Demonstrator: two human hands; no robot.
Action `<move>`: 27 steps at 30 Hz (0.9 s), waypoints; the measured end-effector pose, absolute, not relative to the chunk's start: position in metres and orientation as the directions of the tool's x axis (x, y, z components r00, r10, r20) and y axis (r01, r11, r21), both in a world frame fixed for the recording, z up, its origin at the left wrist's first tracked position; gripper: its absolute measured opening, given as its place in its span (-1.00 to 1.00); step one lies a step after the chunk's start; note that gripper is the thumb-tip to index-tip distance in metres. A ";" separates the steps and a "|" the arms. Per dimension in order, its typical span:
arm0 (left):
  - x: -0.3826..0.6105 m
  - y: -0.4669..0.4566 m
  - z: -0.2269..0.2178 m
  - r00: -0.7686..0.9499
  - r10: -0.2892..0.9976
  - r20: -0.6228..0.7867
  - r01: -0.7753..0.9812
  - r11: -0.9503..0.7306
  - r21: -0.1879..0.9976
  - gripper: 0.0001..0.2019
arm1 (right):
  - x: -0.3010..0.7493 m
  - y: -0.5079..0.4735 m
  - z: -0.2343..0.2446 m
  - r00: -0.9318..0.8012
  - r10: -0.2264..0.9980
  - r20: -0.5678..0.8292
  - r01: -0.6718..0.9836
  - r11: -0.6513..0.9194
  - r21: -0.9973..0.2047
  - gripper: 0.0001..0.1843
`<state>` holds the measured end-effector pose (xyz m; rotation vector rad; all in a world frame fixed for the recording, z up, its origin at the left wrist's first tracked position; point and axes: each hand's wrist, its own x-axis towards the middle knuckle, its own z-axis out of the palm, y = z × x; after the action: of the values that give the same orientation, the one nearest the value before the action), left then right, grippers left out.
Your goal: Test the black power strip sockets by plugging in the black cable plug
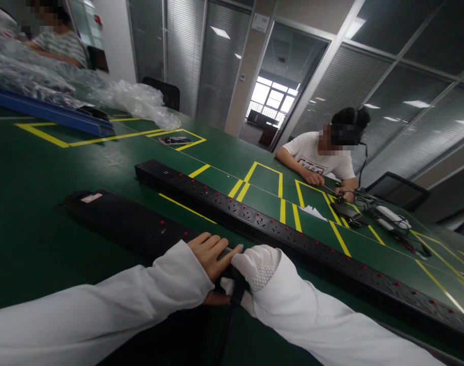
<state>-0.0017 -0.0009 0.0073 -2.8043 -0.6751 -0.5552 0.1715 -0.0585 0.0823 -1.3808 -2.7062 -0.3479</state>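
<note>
A black power strip (132, 223) with red switches lies on the green table (33, 244) in front of me. My left hand (211, 254), bare and in a white sleeve, wraps its fingers over the strip's near end, thumb underneath. My right hand (256, 267), in a white glove, is closed right beside it at the same end, where a black cable (232, 310) hangs down towards me. A second, much longer black power strip (292, 239) runs diagonally just beyond both hands.
Yellow tape lines (281, 203) mark boxes on the table. A person in a white T-shirt (319, 157) sits at the far right with small devices (392, 216) and cables. At the far left lie crumpled plastic bags (140, 101), a blue rail (44, 112) and another person (60, 40).
</note>
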 end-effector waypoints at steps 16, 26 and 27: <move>-0.001 -0.001 0.004 0.809 0.407 0.423 0.490 -0.866 -0.103 -0.35 | 0.180 -0.053 0.079 -0.657 0.700 0.279 0.751 0.638 0.169 -0.53; 0.000 -0.001 0.002 0.807 0.406 0.428 0.490 -0.866 -0.103 -0.33 | 0.181 -0.053 0.078 -0.614 0.727 0.308 0.783 0.610 0.122 -0.75; 0.000 -0.001 0.002 0.809 0.403 0.428 0.488 -0.866 -0.107 -0.32 | 0.182 -0.053 0.078 -0.625 0.713 0.318 0.773 0.621 0.129 -0.76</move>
<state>-0.0001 -0.0008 0.0022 -2.7836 -0.6948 -0.5885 0.1818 -0.0532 0.0782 -1.2174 -2.6093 -0.3728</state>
